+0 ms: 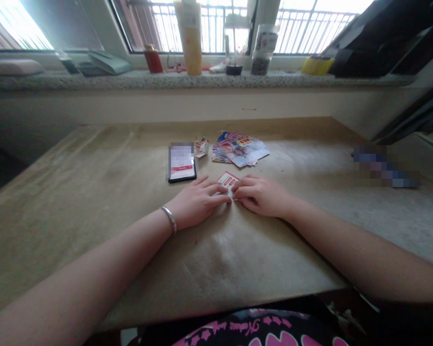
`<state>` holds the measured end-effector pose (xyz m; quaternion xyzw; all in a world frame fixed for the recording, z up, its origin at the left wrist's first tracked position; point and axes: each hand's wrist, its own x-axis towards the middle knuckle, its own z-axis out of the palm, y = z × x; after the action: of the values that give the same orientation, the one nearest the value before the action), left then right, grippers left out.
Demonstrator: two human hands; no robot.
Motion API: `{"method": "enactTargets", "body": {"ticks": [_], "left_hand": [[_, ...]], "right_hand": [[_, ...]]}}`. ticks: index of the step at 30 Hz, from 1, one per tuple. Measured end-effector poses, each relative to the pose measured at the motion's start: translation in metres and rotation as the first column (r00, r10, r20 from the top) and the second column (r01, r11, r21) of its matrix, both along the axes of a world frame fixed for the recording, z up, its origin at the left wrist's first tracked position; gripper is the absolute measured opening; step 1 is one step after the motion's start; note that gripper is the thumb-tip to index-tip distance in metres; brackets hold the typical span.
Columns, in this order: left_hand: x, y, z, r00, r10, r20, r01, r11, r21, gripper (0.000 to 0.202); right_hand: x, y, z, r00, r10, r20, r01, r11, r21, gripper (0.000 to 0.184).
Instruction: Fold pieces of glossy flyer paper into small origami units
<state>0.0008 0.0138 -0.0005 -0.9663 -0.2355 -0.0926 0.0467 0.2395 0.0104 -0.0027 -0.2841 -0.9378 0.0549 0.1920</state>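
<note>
A small piece of red-and-white printed paper (pixel 228 179) lies on the table between my hands, its near part hidden under my fingers. My left hand (pixel 199 202), with a silver bracelet at the wrist, rests flat with its fingers stretched out over the paper's left side. On the opposite side, my right hand (pixel 261 196) has its fingers curled and closed at the paper's near right edge. A phone (pixel 182 162) with a lit screen lies beyond my left hand. Farther back is a fanned pile of colourful printed leaflets (pixel 243 149), and a folded paper piece (pixel 202 147) sits beside the phone.
The table (pixel 94 192) meets a wall below a granite windowsill (pixel 130 81). On the sill stand a red container (pixel 153 58), a tall yellow bottle (pixel 192 48), clear containers (pixel 262 53) and a dark bag (pixel 368 48). A blurred flat item (pixel 384 168) lies at the right.
</note>
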Motion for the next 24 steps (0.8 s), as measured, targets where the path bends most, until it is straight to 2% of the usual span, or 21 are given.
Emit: {"method": "enactTargets", "body": {"ticks": [6,14,24], "left_hand": [[-0.006,0.002,0.009,0.998,-0.053,-0.021,0.053,0.998,0.031,0.029],[-0.016,0.006,0.004,0.998,-0.063,0.025,0.064,0.997,-0.049,0.031],[-0.019,0.004,0.006,0.999,-0.049,0.020,0.050,0.996,-0.072,0.033]], "right_hand": [[0.001,0.001,0.000,1.000,0.004,0.013,-0.004,1.000,0.012,0.021],[0.002,0.002,-0.001,1.000,0.023,0.011,-0.023,1.000,0.018,0.021],[0.003,0.001,0.000,0.996,0.023,0.085,-0.027,0.999,0.045,0.023]]}}
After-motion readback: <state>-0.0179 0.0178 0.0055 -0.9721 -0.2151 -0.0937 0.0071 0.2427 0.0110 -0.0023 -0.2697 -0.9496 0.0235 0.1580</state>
